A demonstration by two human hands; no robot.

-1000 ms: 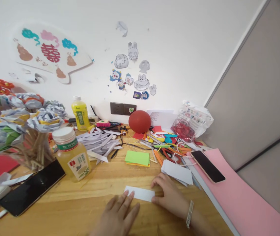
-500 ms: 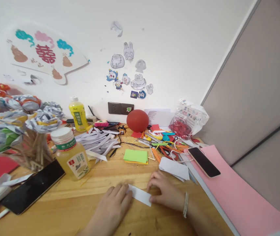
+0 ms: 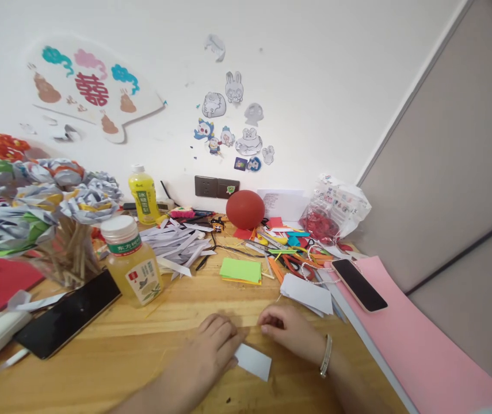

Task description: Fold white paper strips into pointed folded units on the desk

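A small white paper slip [image 3: 254, 362] lies on the wooden table, folded shorter than a full strip. My left hand [image 3: 213, 348] rests over its left end, fingers bent and thumb against the paper, covering that part. Just above and to the right of the slip, my right hand [image 3: 291, 333] hovers apart from it. Its fingers are curled with the thumb close beneath them; whether anything tiny is between them is hidden. Beyond the right hand is a stack of white paper slips [image 3: 308, 293]. A green paper stack [image 3: 240, 269] sits farther back.
To the left stand a juice bottle [image 3: 136, 270], a yellow bottle [image 3: 142, 198], paper flowers [image 3: 88, 201] and a dark phone [image 3: 68, 316]. Behind are paper strips [image 3: 180, 244] and a red balloon [image 3: 246, 210]. Another phone [image 3: 359, 284] lies on pink paper [image 3: 418, 339] at right.
My right hand has let go of the slip's right end and lifted away, its fingers drawing together. The visible part of the slip is shorter and nearer me. The view has shifted slightly left.
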